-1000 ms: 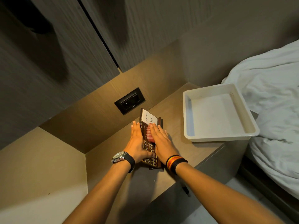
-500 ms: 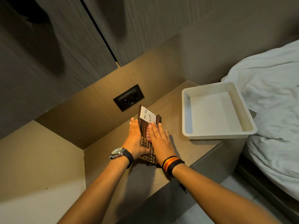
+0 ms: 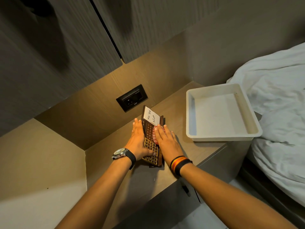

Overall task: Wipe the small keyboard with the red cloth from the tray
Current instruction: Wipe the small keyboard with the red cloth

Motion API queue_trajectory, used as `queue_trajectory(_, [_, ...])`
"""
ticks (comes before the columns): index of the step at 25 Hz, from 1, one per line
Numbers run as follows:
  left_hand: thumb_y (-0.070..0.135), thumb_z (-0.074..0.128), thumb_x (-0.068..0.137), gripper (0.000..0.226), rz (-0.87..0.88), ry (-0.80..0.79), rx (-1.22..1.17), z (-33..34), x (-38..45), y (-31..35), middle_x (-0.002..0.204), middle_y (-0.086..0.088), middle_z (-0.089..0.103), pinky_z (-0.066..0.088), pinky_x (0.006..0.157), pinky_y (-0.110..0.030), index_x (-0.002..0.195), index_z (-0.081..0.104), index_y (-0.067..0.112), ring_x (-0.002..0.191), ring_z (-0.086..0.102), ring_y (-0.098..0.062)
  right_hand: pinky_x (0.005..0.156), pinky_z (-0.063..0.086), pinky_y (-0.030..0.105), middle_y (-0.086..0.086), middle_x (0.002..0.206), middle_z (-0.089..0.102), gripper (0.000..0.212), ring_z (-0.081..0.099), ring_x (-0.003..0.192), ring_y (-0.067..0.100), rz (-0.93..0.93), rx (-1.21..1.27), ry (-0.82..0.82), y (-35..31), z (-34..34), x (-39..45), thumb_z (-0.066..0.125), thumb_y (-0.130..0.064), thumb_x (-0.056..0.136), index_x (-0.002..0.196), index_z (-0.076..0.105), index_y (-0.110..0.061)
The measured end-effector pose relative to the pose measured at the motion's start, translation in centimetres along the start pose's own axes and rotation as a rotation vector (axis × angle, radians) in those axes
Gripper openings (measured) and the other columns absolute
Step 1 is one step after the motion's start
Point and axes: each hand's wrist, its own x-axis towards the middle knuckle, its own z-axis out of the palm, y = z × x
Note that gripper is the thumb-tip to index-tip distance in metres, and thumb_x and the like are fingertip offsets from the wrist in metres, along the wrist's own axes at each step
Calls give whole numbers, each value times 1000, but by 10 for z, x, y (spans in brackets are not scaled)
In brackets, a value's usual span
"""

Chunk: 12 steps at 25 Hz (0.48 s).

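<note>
The right hand (image 3: 166,141) lies flat, pressing the mostly hidden red cloth (image 3: 155,135) onto the small keyboard (image 3: 151,146). The left hand (image 3: 138,140), open, steadies its left edge. The keyboard's long axis runs away from the person on the desk (image 3: 189,151), left of the tray (image 3: 221,113).

Bedroom — bed (image 3: 272,113), bedside table (image 3: 189,156)

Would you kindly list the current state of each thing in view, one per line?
small keyboard: lying flat on the nightstand, being wiped.
red cloth: pressed on the keyboard under the right hand.
right hand: flat, palm down on the cloth.
left hand: flat, steadying the keyboard's left edge.
tray: upright on the nightstand, nothing in it.
To Do List note: lying at the keyboard's far end.
</note>
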Motion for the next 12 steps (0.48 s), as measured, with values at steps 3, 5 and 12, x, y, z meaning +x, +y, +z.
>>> queue_trajectory(3, [31,99,58,156,-2,4,9,0,1,0,168,-9,-26,1,129,-46,159,-20,12,155,-21,-25,126,7,54,9,172,3,92,-4,157,33,44,53,-29,1,-12,19,63,-32,97,163,2,-14])
queue_trajectory(5, [30,99,57,157,3,10,6,1,0,0,168,-9,-25,1,129,-46,159,-19,13,155,-21,-26,123,3,52,9,172,4,97,-3,157,32,49,87,0,-4,-3,2,67,-34,94,163,2,-15])
queue_trajectory(12, [29,98,59,156,-3,0,-3,2,1,-2,168,-7,-26,2,129,-47,158,-22,16,156,-21,-25,123,5,52,8,172,3,93,-4,157,33,35,1,3,5,-5,12,65,-33,96,163,2,-17])
